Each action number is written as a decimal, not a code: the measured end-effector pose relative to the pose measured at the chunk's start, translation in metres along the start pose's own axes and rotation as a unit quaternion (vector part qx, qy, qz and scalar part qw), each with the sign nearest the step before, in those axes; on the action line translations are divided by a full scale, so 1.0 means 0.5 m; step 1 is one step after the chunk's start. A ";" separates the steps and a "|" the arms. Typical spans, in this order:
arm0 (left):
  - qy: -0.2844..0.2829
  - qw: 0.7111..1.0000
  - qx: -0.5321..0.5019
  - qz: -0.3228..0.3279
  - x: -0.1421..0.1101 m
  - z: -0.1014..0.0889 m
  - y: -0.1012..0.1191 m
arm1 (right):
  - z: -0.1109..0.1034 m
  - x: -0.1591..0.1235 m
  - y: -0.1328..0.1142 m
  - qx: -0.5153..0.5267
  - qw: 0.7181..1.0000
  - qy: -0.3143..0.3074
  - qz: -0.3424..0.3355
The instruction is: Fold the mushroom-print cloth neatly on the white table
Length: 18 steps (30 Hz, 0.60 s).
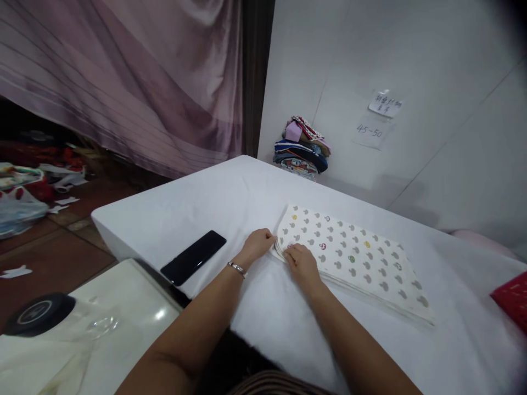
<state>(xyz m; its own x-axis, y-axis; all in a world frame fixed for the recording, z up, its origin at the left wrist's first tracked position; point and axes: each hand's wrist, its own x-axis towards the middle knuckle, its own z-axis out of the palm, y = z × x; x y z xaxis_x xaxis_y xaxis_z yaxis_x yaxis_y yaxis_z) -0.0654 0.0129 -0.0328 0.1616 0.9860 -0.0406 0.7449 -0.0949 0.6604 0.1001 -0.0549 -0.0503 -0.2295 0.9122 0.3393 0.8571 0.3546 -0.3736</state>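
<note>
A folded cream cloth (354, 255) with rows of grey mushroom shapes and a few yellow, red and green ones lies flat on the white-covered table (230, 186). Its layers show along the near edge. My left hand (258, 244) pinches the cloth's left end, fingers closed at the folded edge. Close by, my right hand (302, 264) grips the near left corner, its fingertips on top of the layers. A black phone (193, 257) lies on the table left of my left hand.
Folded clothes (302, 145) are stacked by the wall beyond the table. Something red (513, 299) sits at the right edge. A pale surface (123, 312) with a round black object (39, 314) is at lower left. A pink curtain (164, 71) hangs behind.
</note>
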 end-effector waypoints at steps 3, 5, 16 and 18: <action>-0.011 1.000 -0.019 0.009 -0.004 -0.005 -0.001 | 0.002 -0.002 -0.002 -0.015 1.000 -0.001 -0.018; -0.034 0.999 -0.028 0.015 -0.007 -0.007 -0.002 | 0.003 -0.001 -0.002 -0.014 1.000 0.001 -0.015; -0.136 0.981 -0.135 -0.002 -0.025 -0.021 0.009 | 0.000 0.007 -0.007 0.054 0.998 0.005 0.039; -0.146 0.977 -0.156 -0.012 -0.028 -0.023 0.011 | 0.000 0.010 -0.006 0.063 0.997 0.002 0.048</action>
<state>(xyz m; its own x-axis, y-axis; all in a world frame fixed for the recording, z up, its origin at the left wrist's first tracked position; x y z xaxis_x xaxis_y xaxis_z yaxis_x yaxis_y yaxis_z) -0.0706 0.0002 -0.0200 0.3580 0.9020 -0.2415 0.5249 0.0195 0.8510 0.0963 -0.0516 -0.0476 -0.1478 0.9424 0.3000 0.8097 0.2894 -0.5105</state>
